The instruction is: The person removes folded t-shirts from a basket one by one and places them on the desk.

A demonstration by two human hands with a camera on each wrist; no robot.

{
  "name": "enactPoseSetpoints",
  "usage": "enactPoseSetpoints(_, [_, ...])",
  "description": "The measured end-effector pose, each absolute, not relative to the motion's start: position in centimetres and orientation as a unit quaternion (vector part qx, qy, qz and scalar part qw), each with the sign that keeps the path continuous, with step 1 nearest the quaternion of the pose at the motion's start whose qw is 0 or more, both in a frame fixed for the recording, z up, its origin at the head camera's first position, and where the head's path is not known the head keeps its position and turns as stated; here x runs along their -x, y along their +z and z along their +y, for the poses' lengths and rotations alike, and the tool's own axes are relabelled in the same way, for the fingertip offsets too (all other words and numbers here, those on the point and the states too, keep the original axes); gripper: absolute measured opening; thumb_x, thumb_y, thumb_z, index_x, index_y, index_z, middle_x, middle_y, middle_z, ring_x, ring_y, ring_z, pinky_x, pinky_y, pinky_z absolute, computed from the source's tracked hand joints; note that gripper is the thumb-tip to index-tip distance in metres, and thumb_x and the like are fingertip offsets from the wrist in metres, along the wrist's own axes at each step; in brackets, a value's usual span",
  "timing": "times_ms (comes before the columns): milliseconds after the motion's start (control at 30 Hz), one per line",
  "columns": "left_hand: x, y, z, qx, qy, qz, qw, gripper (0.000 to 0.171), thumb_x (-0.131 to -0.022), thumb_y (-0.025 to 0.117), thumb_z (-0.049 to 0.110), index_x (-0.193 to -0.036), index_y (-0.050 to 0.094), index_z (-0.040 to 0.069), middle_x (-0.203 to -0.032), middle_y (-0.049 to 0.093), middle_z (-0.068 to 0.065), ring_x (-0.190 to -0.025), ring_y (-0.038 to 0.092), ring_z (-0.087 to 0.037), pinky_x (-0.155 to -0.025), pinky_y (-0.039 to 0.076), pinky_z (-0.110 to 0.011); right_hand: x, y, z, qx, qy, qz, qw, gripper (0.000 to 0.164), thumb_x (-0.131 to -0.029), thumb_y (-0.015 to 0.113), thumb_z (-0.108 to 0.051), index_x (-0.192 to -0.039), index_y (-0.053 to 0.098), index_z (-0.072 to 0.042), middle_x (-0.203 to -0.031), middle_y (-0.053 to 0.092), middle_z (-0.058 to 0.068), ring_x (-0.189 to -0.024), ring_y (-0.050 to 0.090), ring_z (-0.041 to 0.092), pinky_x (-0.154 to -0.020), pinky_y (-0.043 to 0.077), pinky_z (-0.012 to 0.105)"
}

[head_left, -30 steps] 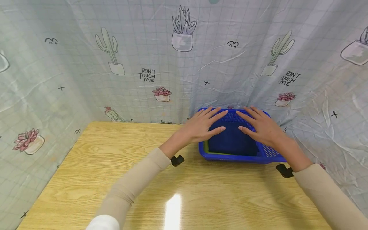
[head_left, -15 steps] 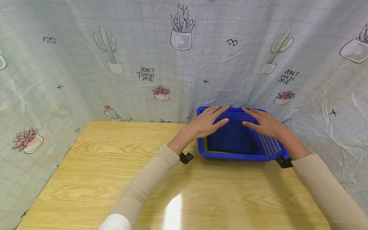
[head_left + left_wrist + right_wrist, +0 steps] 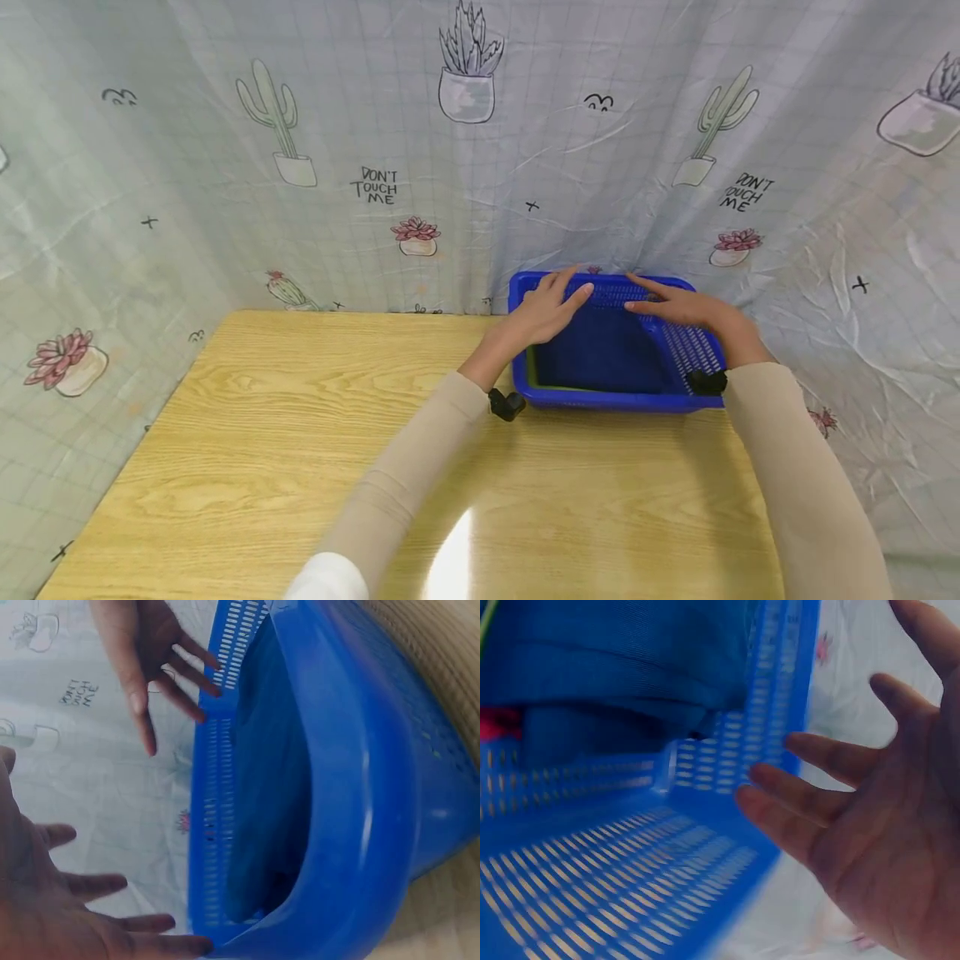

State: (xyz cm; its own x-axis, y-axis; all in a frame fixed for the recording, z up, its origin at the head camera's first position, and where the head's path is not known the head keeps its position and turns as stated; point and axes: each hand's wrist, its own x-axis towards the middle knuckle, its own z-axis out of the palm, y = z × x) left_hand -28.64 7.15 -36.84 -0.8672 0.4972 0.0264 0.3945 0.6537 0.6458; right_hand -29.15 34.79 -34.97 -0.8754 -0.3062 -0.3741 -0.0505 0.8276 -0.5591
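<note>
A blue plastic basket (image 3: 611, 402) with slotted walls stands on the table. Folded dark blue cloth (image 3: 600, 354) lies in its left and middle part. My left hand (image 3: 542, 315) hovers over the basket's left side, fingers spread and holding nothing. Over the right rear part is my right hand (image 3: 678, 307), its fingers stretched out and its grasp bare. In the right wrist view, the right hand (image 3: 900, 795) is beside the slotted wall; whether the fingertips touch it I cannot tell. Something yellow-green (image 3: 531, 367) shows along the cloth's left edge, and a small red patch (image 3: 499, 724) under the cloth.
The wooden table (image 3: 300, 433) extends to the left and front of the basket. A cactus-print curtain (image 3: 450, 167) hangs close behind it and on both sides. Black wrist-camera mounts (image 3: 507, 406) sit at both wrists, close to the basket rim.
My left hand has moved right and slightly forward over the basket. The right hand has turned and shifted slightly forward, its wrist more bent. The basket and cloth look the same.
</note>
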Motion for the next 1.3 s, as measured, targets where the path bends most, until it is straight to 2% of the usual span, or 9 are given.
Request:
enactPoseSetpoints(100, [28.9,-37.2,7.4,-0.205,0.352,0.909,0.083,0.075,-0.105,0.023,0.067,-0.165,0.015,0.024,-0.167,0.020,-0.017,-0.149,0.025,-0.047,-0.119,0.019,-0.063,29.7,-36.1,35.4,0.064,-0.350,0.891,0.283,0.086,-0.105,0.051,-0.051,-0.165,-0.004,-0.022,-0.166,-0.002,0.029,-0.148,0.012,0.056,-0.114,0.023,0.069])
enactPoseSetpoints(267, [29.0,-37.9,7.9,-0.157,0.383,0.903,0.110,0.077,-0.103,0.026,0.069,-0.165,0.015,0.025,-0.167,0.015,-0.021,-0.151,0.023,-0.044,-0.116,0.026,-0.063,30.2,-38.0,36.4,0.028,-0.403,0.852,0.333,0.086,-0.107,0.050,-0.045,-0.163,-0.011,-0.025,-0.165,-0.008,0.031,-0.147,0.011,0.059,-0.114,0.024,0.069])
enactPoseSetpoints(433, [28.7,-38.8,8.6,-0.115,0.399,0.899,0.139,0.079,-0.101,0.031,0.071,-0.165,0.017,0.026,-0.167,0.012,-0.023,-0.151,0.020,-0.046,-0.114,0.029,-0.066,30.2,-39.1,36.6,0.019,-0.432,0.839,0.330,0.086,-0.106,0.055,-0.041,-0.164,-0.007,-0.027,-0.166,-0.011,0.028,-0.147,0.007,0.060,-0.113,0.025,0.069])
enactPoseSetpoints(667, [28.5,-39.4,9.5,-0.073,0.392,0.905,0.149,0.079,-0.100,0.045,0.067,-0.164,0.020,0.027,-0.166,0.017,-0.024,-0.150,0.019,-0.050,-0.113,0.029,-0.067,30.2,-40.4,36.7,0.006,-0.475,0.823,0.312,0.090,-0.103,0.063,-0.032,-0.165,-0.001,-0.025,-0.168,-0.016,0.021,-0.150,0.002,0.054,-0.116,0.022,0.067])
enactPoseSetpoints(800, [28.3,-39.4,9.4,-0.076,0.409,0.897,0.150,0.076,-0.101,0.058,0.052,-0.163,0.025,0.024,-0.164,0.027,-0.020,-0.151,0.019,-0.047,-0.113,0.032,-0.063,29.8,-40.8,36.7,0.000,-0.507,0.797,0.328,0.089,-0.104,0.061,-0.021,-0.165,-0.005,-0.022,-0.167,-0.017,0.022,-0.152,0.001,0.050,-0.118,0.016,0.065])
enactPoseSetpoints(900, [28.1,-39.5,9.2,-0.079,0.432,0.885,0.151,0.071,-0.100,0.067,0.033,-0.160,0.033,0.019,-0.161,0.037,-0.014,-0.149,0.028,-0.042,-0.113,0.038,-0.056,29.6,-41.0,36.8,0.002,-0.519,0.784,0.340,0.089,-0.104,0.059,-0.013,-0.164,-0.006,-0.021,-0.167,-0.019,0.022,-0.152,0.002,0.049,-0.119,0.012,0.064])
enactPoseSetpoints(1067, [28.1,-40.0,9.0,-0.080,0.441,0.880,0.155,0.059,-0.095,0.073,0.010,-0.149,0.051,0.010,-0.156,0.046,-0.010,-0.148,0.033,-0.036,-0.113,0.040,-0.046,29.4,-41.0,36.9,0.020,-0.502,0.806,0.314,0.088,-0.102,0.062,-0.009,-0.166,0.002,-0.022,-0.167,-0.019,0.021,-0.151,0.006,0.052,-0.116,0.012,0.071])
enactPoseSetpoints(1233, [28.3,-40.8,8.8,-0.056,0.494,0.850,0.173,0.039,-0.091,0.071,-0.005,-0.129,0.068,0.002,-0.162,0.035,-0.016,-0.153,0.014,-0.039,-0.112,0.041,-0.045,29.5,-41.1,36.7,0.036,-0.498,0.818,0.287,0.075,-0.100,0.066,-0.010,-0.163,0.025,-0.016,-0.167,-0.001,0.024,-0.148,0.017,0.050,-0.115,0.019,0.071])
enactPoseSetpoints(1300, [28.4,-41.1,8.8,-0.049,0.521,0.834,0.177,0.035,-0.090,0.070,-0.009,-0.124,0.070,0.000,-0.162,0.033,-0.018,-0.153,0.014,-0.039,-0.111,0.042,-0.045,29.5,-41.2,36.6,0.043,-0.503,0.815,0.284,0.068,-0.100,0.065,-0.010,-0.160,0.032,-0.011,-0.165,0.007,0.025,-0.146,0.023,0.048,-0.115,0.025,0.067])
